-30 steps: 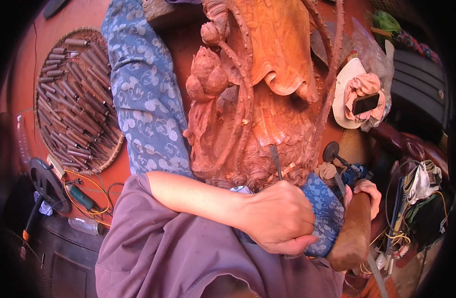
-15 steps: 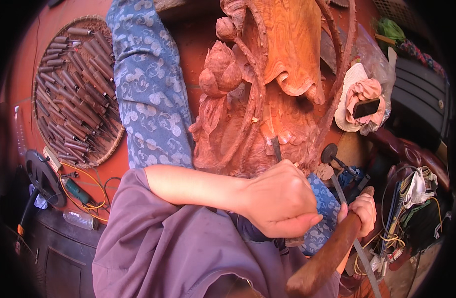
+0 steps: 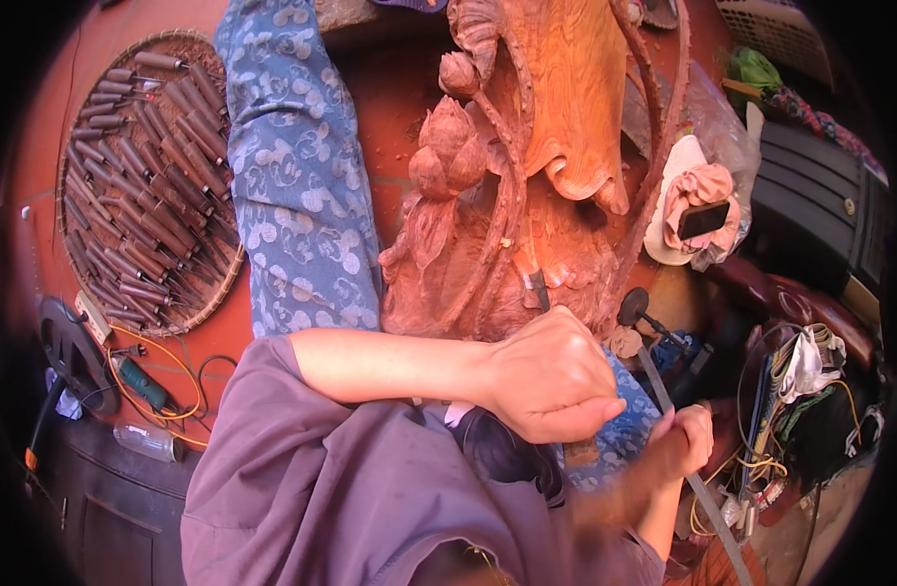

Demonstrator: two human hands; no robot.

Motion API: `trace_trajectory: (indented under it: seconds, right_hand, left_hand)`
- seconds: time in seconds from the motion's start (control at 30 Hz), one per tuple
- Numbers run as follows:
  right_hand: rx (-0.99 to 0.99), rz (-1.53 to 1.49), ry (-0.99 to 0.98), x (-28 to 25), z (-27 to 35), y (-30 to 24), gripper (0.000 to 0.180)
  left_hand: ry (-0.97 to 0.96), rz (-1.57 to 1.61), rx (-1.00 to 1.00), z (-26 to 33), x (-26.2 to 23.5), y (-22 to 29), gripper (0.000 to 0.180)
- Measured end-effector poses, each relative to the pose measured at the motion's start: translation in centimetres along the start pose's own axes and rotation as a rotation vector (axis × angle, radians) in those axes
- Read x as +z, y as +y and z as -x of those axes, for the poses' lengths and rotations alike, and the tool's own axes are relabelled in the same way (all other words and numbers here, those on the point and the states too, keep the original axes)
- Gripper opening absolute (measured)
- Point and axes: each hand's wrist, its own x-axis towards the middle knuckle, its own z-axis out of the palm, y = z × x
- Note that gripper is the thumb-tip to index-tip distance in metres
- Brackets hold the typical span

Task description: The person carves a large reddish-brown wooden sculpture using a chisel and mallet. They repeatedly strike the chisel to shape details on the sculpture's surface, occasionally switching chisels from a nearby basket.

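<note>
Chisel (image 3: 537, 291) is held by L hand (image 3: 556, 383), ctr of frame, grip closed in a fist; blade is pointed up at lower pt of reddish wood carving (image 3: 565, 259), which is seen upper ctr. Brown wooden mallet (image 3: 609, 503), motion-blurred, is gripped by R hand (image 3: 690, 439), lower R of frame, w/ fingers wrapped round it. Many wood-handled tools (image 3: 150, 210) are laid in round woven tray (image 3: 220, 297), upper L. Phone (image 3: 703, 221) is rested on pink cloth (image 3: 704, 186), upper R.

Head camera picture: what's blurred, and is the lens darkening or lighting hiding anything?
Head view: motion blur smears the wooden mallet in the right hand; the left hand looks fairly crisp, brightly lit; black vignetting hides the corners.
</note>
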Motion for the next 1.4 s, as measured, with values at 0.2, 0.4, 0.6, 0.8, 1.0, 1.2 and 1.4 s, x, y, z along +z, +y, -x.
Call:
trace_trajectory:
  seconds: [0.2,0.4,0.6,0.8,1.0,1.2,1.4]
  right_hand:
    - [0.142,-0.495,0.252,1.6,2.4,-2.0,0.028]
    - [0.246,-0.164,0.093,0.9,3.5,-3.2,0.027]
    - [0.264,0.034,0.034,3.2,4.6,-3.3,0.030]
    - [0.330,-0.751,0.544,5.3,4.5,-7.1,0.019]
    - [0.517,-0.190,0.041,3.6,6.7,-5.9,0.026]
    - [0.363,0.007,0.006,5.4,6.3,-4.8,0.029]
    - [0.453,-0.551,0.445,7.6,5.8,-7.5,0.027]
  left_hand:
    - [0.024,-0.035,0.029,0.0,0.6,-0.5,0.034]
    - [0.053,-0.124,0.040,0.3,1.1,-1.1,0.041]
    - [0.047,-0.141,0.044,0.4,0.7,-1.0,0.041]
    - [0.029,-0.153,0.063,0.2,1.0,-1.4,0.040]
    - [-0.001,-0.195,0.071,0.4,1.0,-1.5,0.038]
    - [0.005,-0.220,0.028,0.3,0.6,-1.7,0.040]
    - [0.024,-0.213,0.024,0.2,1.3,-2.0,0.040]
